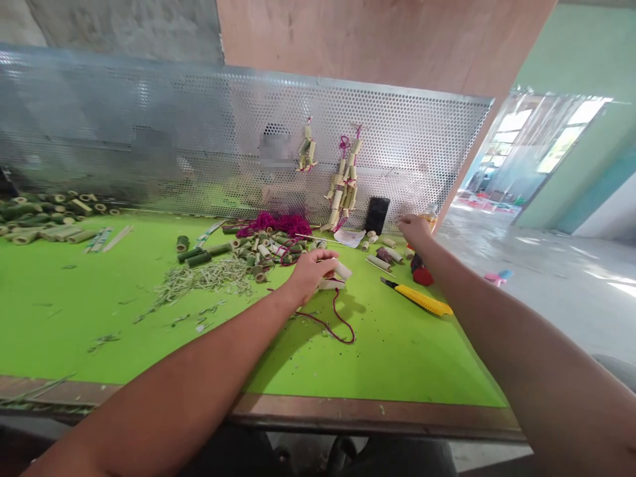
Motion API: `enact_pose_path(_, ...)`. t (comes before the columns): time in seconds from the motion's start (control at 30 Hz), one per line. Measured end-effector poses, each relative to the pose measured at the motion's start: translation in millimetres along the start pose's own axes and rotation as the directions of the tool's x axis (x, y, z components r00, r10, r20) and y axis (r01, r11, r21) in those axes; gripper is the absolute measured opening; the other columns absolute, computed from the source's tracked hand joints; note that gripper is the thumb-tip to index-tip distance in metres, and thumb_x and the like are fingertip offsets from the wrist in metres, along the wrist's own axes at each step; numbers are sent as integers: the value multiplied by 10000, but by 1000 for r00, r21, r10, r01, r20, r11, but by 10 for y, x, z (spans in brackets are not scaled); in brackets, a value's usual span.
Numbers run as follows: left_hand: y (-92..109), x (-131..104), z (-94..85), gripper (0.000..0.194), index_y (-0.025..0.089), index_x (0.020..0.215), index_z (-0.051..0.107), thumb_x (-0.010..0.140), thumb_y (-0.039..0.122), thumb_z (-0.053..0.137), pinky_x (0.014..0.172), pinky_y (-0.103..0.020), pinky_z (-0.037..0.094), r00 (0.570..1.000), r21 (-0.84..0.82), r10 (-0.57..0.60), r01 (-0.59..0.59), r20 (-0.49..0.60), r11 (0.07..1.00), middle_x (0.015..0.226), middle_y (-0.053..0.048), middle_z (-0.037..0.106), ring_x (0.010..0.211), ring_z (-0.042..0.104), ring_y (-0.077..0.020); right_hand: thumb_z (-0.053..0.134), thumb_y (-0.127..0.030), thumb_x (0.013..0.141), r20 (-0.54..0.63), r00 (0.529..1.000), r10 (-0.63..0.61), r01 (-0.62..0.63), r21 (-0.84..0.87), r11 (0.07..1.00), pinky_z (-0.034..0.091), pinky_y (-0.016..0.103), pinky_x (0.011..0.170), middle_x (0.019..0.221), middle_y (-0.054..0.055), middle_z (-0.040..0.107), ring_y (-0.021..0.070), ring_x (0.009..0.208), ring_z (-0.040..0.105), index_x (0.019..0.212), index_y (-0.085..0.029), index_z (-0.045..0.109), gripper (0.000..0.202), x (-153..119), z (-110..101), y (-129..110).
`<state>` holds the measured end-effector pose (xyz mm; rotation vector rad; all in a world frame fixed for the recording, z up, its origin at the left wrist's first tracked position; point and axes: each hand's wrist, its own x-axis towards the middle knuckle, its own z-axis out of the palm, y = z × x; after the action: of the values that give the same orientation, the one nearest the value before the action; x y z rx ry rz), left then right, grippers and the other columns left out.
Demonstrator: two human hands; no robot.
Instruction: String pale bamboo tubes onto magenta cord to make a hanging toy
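Observation:
My left hand [314, 271] is closed around short pieces of peeled bamboo [342, 269] above the middle of the table. A dark purple string [342, 336] hangs from these pieces and loops onto the green surface. Farther back on the right, my right hand [416, 230] is raised beside a bottle [429, 217], its fingers drawn together in a pinch. What those fingertips hold, if anything, is too small to make out. Below that hand lie a red round thing [423, 275] and a yellow utility knife [422, 299] with its blade pointing left.
Strung bamboo figures [344, 182] hang on the perforated metal panel [209, 132]. A black phone [377, 215] leans there. Purple yarn [278, 225], cut bamboo tubes [199, 258] and shavings [203, 281] cover the table's left-centre. More bamboo [50, 215] is piled at far left.

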<state>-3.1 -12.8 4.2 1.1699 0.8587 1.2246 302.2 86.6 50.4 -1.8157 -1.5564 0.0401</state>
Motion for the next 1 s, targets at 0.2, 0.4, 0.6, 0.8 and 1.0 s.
enact_pose_path(0.2,48,-57,36,300,123,917,669,670,148,838,778,-266,583,993,-326,-30,66,115,943,903,-43,727,770,700,-122,695,-281,815,232,971,-64,-81,565,821,556,331,678,898,53,705,152,685,641,1104,-189,675,304,-836,-52,-426)
enact_pose_path(0.4,-4,-195,118,397,120,891,652,621,227,923,822,-293,578,943,-269,-54,148,330,952,965,-66,733,862,709,-153,847,-340,702,417,872,-258,-242,824,513,518,343,725,932,14,680,169,800,607,1190,-272,667,524,-1812,45,-748)
enact_pose_path(0.6,-54,-241,155,456,134,875,614,616,343,926,822,-289,550,908,-97,-108,160,406,982,983,-58,712,856,686,-133,845,-481,687,225,927,-301,-52,870,490,495,373,842,919,15,654,187,865,593,944,-234,727,375,-1966,170,-686)
enact_pose_path(0.8,189,-34,-90,255,160,901,670,774,364,753,631,-257,454,968,477,61,-174,243,862,716,-5,641,632,572,-118,800,-599,695,326,932,-161,-200,829,522,532,368,786,811,26,672,173,761,610,842,-198,660,450,-1782,165,-539)
enact_pose_path(1.0,323,112,-331,114,206,807,766,777,287,693,685,-270,417,838,723,106,-519,535,456,842,-44,732,764,619,-178,818,-564,692,419,900,-119,-292,783,549,525,285,622,712,-12,662,134,627,594,1014,-221,593,522,-1705,157,-428)
